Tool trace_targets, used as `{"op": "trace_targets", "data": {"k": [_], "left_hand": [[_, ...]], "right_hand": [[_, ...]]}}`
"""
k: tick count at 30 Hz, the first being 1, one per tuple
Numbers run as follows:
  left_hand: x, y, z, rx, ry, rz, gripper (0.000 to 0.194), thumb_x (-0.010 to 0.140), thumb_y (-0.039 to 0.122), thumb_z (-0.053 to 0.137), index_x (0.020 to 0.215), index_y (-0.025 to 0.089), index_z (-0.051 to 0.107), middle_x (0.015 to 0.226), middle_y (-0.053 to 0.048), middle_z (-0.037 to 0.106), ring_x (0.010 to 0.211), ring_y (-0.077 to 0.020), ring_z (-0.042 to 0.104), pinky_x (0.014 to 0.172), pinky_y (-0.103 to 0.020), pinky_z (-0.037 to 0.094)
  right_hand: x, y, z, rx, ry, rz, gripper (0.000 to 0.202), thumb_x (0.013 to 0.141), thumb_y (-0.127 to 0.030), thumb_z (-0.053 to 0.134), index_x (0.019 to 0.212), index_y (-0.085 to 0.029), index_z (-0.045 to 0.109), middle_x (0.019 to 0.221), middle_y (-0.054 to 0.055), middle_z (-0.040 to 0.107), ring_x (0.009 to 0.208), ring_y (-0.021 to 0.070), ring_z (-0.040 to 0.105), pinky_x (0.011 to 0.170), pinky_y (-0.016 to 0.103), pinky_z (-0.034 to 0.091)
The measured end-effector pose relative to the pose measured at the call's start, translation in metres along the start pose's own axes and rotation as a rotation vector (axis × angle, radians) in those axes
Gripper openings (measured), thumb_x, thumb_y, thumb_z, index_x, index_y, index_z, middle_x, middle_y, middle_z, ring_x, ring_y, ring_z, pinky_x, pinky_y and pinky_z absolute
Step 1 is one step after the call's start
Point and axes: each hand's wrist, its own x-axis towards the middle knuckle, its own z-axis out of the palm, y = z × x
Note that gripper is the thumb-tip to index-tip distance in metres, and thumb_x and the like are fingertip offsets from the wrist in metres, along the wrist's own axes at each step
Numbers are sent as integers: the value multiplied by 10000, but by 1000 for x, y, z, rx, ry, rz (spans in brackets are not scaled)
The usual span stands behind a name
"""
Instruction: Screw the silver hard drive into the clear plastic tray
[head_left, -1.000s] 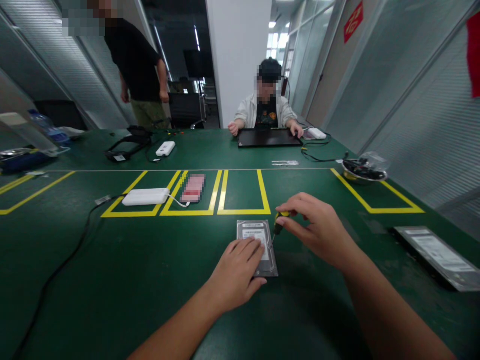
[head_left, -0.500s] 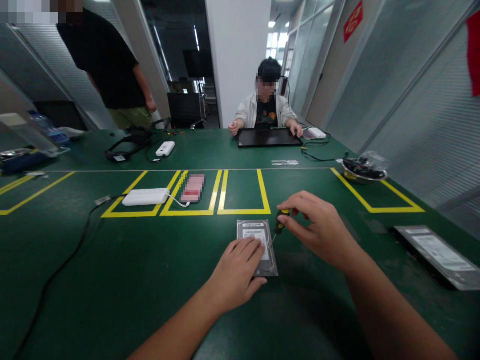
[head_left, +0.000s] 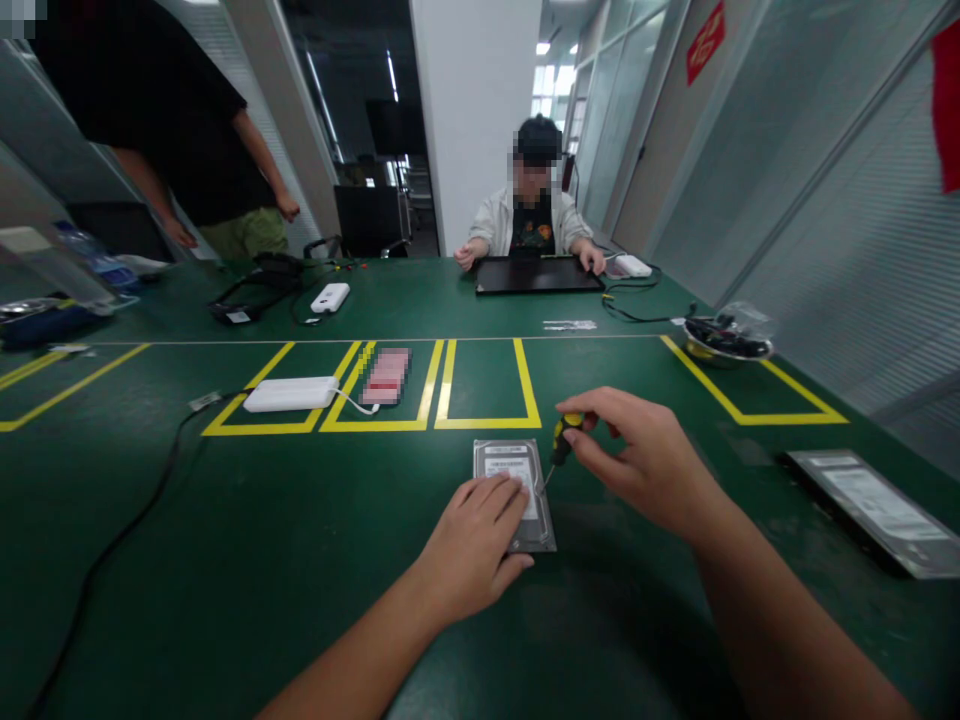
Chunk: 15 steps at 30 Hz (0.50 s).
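Well, from my far-off seat I see a flat, grey metal hard drive (head_left: pixel 535 508) on the smooth, dark green desk (head_left: pixel 300 550). It sits ahead of me, partly under my left hand (head_left: pixel 472 535) and to the left of my right hand (head_left: pixel 630 455). Its long side points away from me. My left hand lies flat on it, not gripping, so that hand is nearer. My right hand pinches a short, dark and yellow screwdriver (head_left: pixel 561 447) by its top. The screwdriver leans, and its tip seems to meet the drive's right edge. I think that spot matters most.
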Motion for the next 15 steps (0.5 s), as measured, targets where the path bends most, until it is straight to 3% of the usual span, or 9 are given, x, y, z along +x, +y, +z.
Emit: {"op": "trace_targets", "data": {"k": [6, 11, 15], "left_hand": [[0, 0, 0, 4, 10, 5, 678, 854, 408, 671, 1436, 190, 400, 1465, -112, 468, 1375, -295, 374, 1155, -480, 271], [0, 0, 0, 6, 0, 3, 677, 856, 410, 667, 1437, 185, 400, 1467, -109, 465, 1372, -294, 374, 1156, -476, 272], [-1, 0, 1, 7, 2, 1, 678, 854, 402, 668, 1438, 185, 401, 1467, -114, 464, 1374, -299, 371, 1153, -484, 273]], "right_hand": [[1, 0, 0, 16, -10, -9, 122, 879, -219, 667, 995, -182, 660, 954, 26, 623, 868, 142, 583, 772, 257, 463], [1, 0, -1, 36, -18, -27, 145, 895, -133, 590, 1015, -183, 653, 965, 30, 624, 904, 143, 586, 806, 258, 458], [1, 0, -1, 30, -19, -18, 121, 886, -184, 645, 1006, -186, 661, 980, 30, 624, 916, 144, 587, 818, 255, 462]]}}
